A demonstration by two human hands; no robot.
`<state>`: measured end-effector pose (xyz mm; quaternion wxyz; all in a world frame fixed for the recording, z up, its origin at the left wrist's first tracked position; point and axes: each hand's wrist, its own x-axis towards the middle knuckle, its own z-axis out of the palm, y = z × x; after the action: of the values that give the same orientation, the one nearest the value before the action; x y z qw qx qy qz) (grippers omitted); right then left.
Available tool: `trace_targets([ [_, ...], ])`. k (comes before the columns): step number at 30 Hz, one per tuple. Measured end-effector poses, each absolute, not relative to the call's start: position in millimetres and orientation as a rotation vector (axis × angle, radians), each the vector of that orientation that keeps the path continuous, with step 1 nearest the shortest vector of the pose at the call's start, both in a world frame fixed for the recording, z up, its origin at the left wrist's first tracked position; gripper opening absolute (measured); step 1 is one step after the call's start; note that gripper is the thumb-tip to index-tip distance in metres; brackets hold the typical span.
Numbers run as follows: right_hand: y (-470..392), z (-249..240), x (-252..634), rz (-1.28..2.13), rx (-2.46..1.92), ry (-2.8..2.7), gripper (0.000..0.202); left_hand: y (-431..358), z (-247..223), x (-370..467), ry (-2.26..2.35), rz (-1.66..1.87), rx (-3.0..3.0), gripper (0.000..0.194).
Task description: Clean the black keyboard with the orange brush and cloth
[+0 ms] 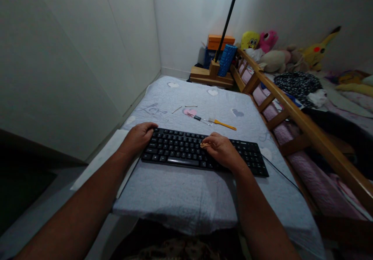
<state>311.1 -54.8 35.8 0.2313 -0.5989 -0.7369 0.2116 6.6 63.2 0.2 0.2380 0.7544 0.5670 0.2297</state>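
Observation:
A black keyboard (177, 147) lies flat on the cloth-covered table. My left hand (139, 136) is closed on its left end, with the thumb near the top left corner. Over the keys right of the middle, my right hand (220, 148) pinches a small crumpled tan piece (204, 145), perhaps cloth or sponge, against the keys. The palm hides some of the keys. Beyond the keyboard lie a yellow-handled brush (224, 124), a wire tool with a black middle (198, 118) and two thin white sticks, a left one (176, 109) and a right one (191, 106).
The keyboard's cable (281, 172) runs off to the right. A wooden bed rail (294, 114) borders the table on the right, with plush toys (274, 60) beyond it. A white cabinet wall (87, 58) stands left. Behind the table is a lamp stand (214, 71).

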Motion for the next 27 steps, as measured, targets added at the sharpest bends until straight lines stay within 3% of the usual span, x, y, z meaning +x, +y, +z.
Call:
trace_targets([
  [14, -57, 43, 313, 0.758, -1.505, -2.112, 0.013, 63, 0, 7, 1.555, 0.637, 2.065, 0.047],
  [22, -41, 22, 315, 0.335, -1.664, -1.892, 0.012, 63, -1, 6, 1.551, 0.643, 2.084, 0.047],
  [27, -31, 17, 312, 0.248, -1.740, -1.899, 0.014, 64, -1, 6, 1.553, 0.618, 2.104, 0.049],
])
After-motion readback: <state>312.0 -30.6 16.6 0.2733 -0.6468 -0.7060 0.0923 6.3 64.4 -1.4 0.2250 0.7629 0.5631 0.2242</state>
